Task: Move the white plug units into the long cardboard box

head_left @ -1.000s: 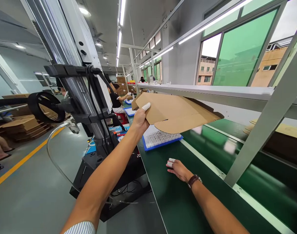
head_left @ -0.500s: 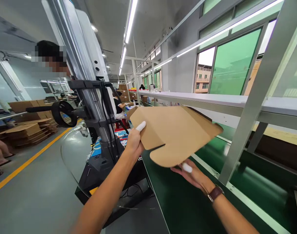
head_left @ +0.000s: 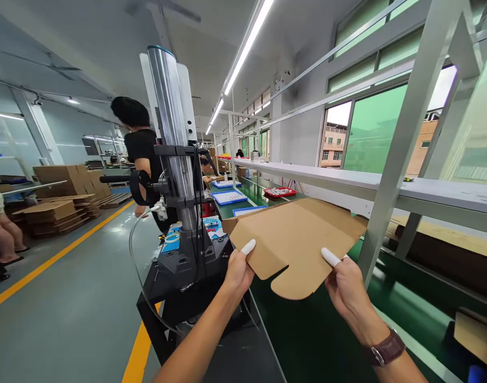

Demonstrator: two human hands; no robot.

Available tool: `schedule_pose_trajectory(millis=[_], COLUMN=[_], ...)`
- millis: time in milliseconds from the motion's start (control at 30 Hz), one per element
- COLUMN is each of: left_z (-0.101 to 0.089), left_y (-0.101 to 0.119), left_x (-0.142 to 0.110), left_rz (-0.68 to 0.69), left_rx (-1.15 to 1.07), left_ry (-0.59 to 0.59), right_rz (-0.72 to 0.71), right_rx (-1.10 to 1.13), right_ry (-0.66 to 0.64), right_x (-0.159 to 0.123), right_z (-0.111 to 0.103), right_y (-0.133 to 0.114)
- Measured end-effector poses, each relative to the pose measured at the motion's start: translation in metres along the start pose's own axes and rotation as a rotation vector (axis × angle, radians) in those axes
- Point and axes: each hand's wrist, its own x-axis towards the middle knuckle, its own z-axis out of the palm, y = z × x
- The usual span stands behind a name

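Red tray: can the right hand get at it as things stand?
Probably not: the right hand grips the cardboard, which spreads between that hand and the red tray, farther along the bench.

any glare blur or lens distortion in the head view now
In the head view, the tube light and sky look blown out, the metal column and floor carry bright reflections, and the frame's edges seem stretched; in the head view, the cardboard, left hand and right hand look fairly sharp.
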Motion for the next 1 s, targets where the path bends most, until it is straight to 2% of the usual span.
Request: schedule_pose_trajectory(millis=[100,200,300,367,500,567,633,700,800,900,1000], left_z=[-0.027,-0.064,-0.103,-0.129,-0.185,-0.212,-0.232,-0.244,-0.247,-0.241,-0.235], left_y=[-0.007,-0.014,-0.025,-0.032,-0.03,-0.018,-0.004,0.009,0.022,0.026,0.024], left_x=[-0.016,-0.03,-0.038,-0.04,-0.037,-0.031,-0.021,-0.013,-0.005,-0.006,-0.015], left_rz=[-0.086,-0.238,-0.391,-0.442,-0.427,-0.355,-0.281,-0.245,-0.245,-0.277,-0.327], left_rx=[-0.025,-0.016,0.043,0.094,0.21,0.251,0.288,0.324,0.375,0.454,0.524], left_ry=[-0.019,0.004,0.081,0.164,0.433,0.58,0.677,0.705,0.609,0.482,0.413], right_rz=[0.049,0.122,0.215,0.247,0.337,0.402,0.422,0.41,0.405,0.412,0.459], right_rx=[-0.132,-0.174,-0.189,-0.172,-0.245,-0.367,-0.504,-0.624,-0.746,-0.778,-0.713], right_ry=[0.011,-0.031,-0.046,-0.035,-0.028,-0.066,-0.108,-0.122,-0.158,-0.169,-0.103], right_x=[-0.002,-0.008,-0.016,-0.02,-0.025,-0.027,-0.027,-0.026,-0.02,-0.009,0.008], right_z=[-0.004,-0.01,-0.02,-0.028,-0.053,-0.068,-0.084,-0.096,-0.101,-0.088,-0.068], right_y=[-0.014,-0.019,-0.013,-0.009,-0.022,-0.034,-0.046,-0.053,-0.058,-0.064,-0.071])
